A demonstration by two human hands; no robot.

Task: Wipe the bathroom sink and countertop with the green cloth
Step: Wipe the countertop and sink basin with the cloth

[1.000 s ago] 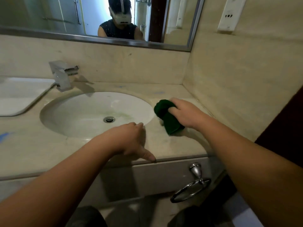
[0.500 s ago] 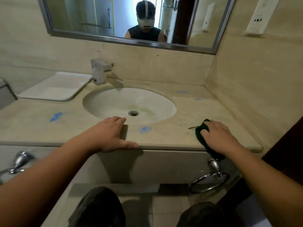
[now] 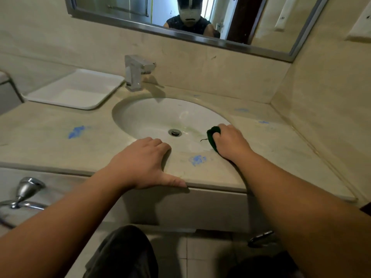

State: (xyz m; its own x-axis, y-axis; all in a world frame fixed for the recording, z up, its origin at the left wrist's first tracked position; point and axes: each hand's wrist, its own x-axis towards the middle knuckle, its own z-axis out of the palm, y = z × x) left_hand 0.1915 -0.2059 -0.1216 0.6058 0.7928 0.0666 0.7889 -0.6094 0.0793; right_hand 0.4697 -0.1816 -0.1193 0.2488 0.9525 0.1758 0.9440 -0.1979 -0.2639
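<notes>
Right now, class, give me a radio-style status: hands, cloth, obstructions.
Right hand gripping green cloth at sink rim. Left hand flat on countertop edge. Blue smears unwiped; nothing blocking.

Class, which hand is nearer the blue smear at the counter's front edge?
Right. The right hand, holding the cloth, is just right of the smear; the left hand rests farther off to its left.
</notes>
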